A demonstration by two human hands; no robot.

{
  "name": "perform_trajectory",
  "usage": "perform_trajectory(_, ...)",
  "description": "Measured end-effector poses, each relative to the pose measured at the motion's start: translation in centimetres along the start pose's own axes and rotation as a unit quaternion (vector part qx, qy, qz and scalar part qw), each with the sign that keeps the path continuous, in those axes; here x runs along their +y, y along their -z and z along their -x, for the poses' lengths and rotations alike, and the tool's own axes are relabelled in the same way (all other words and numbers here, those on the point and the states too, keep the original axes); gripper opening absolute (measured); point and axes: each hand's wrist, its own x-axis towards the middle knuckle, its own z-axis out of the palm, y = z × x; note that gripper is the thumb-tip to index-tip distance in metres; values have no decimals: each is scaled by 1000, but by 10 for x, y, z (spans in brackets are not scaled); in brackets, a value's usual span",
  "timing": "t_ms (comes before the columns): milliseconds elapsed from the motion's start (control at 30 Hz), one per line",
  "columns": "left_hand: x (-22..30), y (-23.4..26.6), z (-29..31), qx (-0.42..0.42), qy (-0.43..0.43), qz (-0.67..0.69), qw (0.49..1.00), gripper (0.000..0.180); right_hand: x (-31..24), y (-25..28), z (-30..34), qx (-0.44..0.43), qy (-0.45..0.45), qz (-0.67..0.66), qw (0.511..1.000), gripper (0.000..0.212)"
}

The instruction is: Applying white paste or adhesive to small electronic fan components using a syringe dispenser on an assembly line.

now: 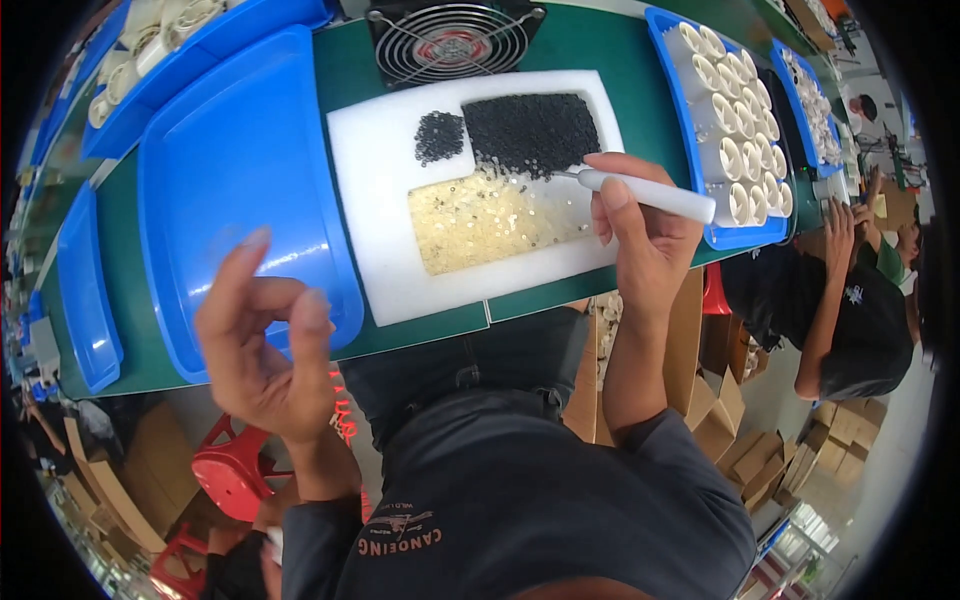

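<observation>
My right hand [650,235] grips a white pen-shaped tool [655,195] with a thin metal tip. That tip points left at the edge of a heap of small black parts [535,130], which lies in a recess of a white foam tray [372,200]. Nearer to me, small pale-gold discs [490,225] are spread in the tray. A smaller cluster of black ring-like pieces [440,137] rests on the foam at the upper left. Over the near edge of a large blue tray [240,180], my left hand [270,350] is raised, fingers apart and holding nothing visible.
A fan with a wire guard [450,42] stands behind the foam tray. At the right, a blue tray [672,60] carries rows of white cylindrical parts [740,125]. A narrow blue tray [88,290] lies far left. Another person [850,320] sits at the right; red stools [232,470] stand below.
</observation>
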Motion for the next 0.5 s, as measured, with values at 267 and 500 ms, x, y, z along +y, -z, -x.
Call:
perform_trajectory(267, -22, -1, 19, -53, 92, -46, 993, 39, 5, -3, 3, 12, 4, 81, 997, 11)
perform_trajectory(500, -23, -2, 19, -52, 101, -43, 993, 35, 6, -6, 1, -5, -12, 110, 994, 12)
